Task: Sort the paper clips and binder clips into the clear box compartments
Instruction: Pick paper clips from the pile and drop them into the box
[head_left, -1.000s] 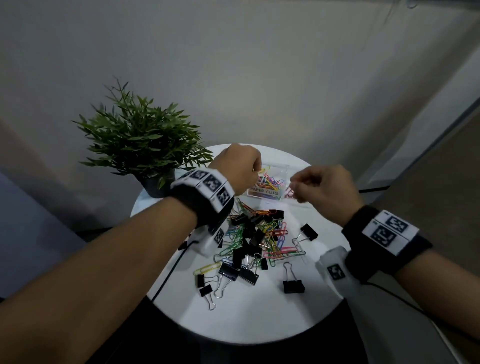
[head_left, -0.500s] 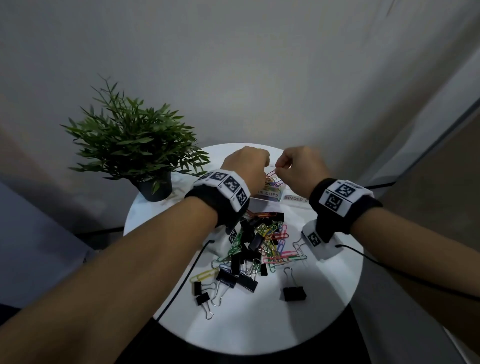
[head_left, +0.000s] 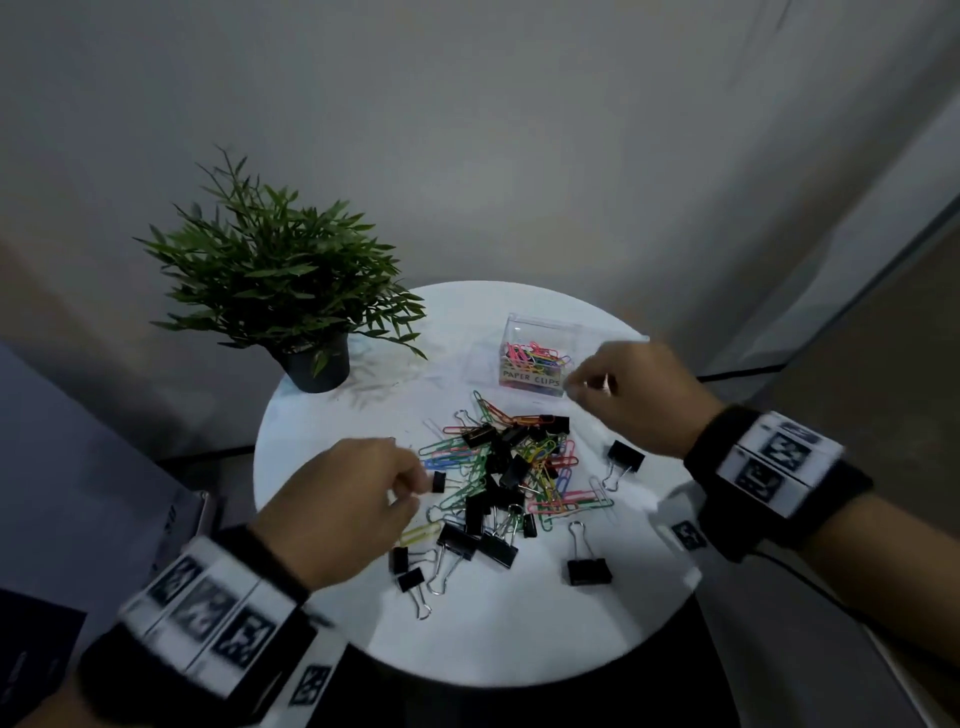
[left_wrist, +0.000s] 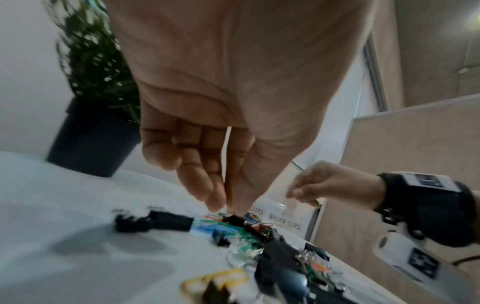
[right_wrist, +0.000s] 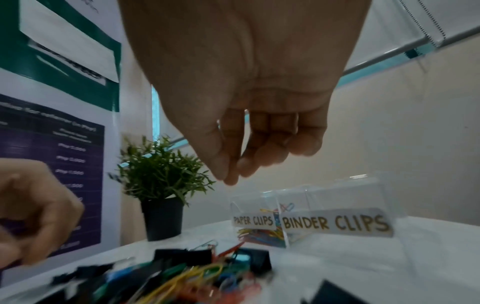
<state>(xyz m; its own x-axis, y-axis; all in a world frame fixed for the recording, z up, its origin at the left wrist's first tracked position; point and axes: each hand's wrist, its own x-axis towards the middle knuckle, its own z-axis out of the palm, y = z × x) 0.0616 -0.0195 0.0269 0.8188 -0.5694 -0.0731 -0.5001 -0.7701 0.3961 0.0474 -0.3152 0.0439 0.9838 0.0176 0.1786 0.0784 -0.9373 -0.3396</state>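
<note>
A mixed pile of coloured paper clips and black binder clips (head_left: 509, 478) lies mid-table. Behind it stands the clear box (head_left: 535, 332). Its left compartment, labelled PAPER CLIPS (right_wrist: 253, 221), holds coloured paper clips. The BINDER CLIPS compartment (right_wrist: 335, 223) is to the right and is hidden behind my right hand in the head view. My left hand (head_left: 415, 483) hovers at the pile's left edge with its fingertips bunched next to a small black binder clip (head_left: 439, 482); I cannot tell if they touch it. My right hand (head_left: 571, 384) hangs just in front of the box, thumb against index finger, with nothing visible between them.
A potted plant (head_left: 291, 291) stands at the back left of the round white table (head_left: 519, 639). Loose binder clips lie apart from the pile at the front (head_left: 589, 569), the right (head_left: 623, 457) and the front left (head_left: 410, 577). The floor drops away all round the table.
Both hands have left the top of the box. The left one came back and down to the pile's left edge, and the right one drew back to the box's front right.
</note>
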